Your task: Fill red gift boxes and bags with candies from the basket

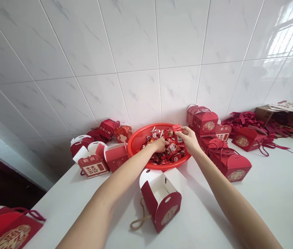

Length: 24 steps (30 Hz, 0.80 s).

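An oval red plastic basket [162, 167] against the tiled wall holds many red-wrapped candies [171, 148]. My left hand [160, 145] reaches into the basket among the candies, its fingers bent down; whether it grips one is hidden. At the basket's right rim, my right hand [188, 136] pinches a red candy packet [178, 133]. Between my forearms, in front of the basket, stands an open red gift box [171, 211] with white inner walls and no contents showing. A twine handle [141, 219] lies at its left side.
Red gift boxes stand left of the basket [93, 166] and are stacked at its right [206, 122]. Dark red ribbons [245, 121] and a cardboard box [264, 114] lie at the far right. Another red box [9, 228] sits at the near left corner of the white table [271, 193].
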Each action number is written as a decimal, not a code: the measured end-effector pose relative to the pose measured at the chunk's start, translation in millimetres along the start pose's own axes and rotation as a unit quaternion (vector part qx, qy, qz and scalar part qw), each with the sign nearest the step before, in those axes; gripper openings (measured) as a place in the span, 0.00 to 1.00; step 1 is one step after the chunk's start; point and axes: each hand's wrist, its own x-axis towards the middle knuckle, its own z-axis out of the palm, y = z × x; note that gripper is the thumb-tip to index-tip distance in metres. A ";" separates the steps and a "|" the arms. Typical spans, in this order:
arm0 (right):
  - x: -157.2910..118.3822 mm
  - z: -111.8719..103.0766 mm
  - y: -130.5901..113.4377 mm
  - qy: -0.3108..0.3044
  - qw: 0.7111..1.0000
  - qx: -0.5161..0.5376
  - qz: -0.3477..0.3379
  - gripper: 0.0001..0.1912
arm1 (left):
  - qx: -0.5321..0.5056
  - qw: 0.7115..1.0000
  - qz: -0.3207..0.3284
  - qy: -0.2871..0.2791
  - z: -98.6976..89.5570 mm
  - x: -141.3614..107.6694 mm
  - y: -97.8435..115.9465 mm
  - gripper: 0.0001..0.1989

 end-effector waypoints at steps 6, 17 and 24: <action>-1.5 -0.2 -1.8 -0.001 1.000 0.001 0.000 0.18 | -0.029 0.997 -0.062 -0.023 -2.5 -1.6 -0.4 0.28; -1.2 0.0 -1.4 -0.006 1.000 0.003 0.001 0.18 | -0.169 0.980 -0.101 -0.024 -11.5 -6.7 -26.2 0.11; -1.5 0.8 -2.5 -0.005 1.000 -0.003 0.000 0.18 | -0.302 0.949 -0.081 0.037 -23.4 -15.2 -30.9 0.07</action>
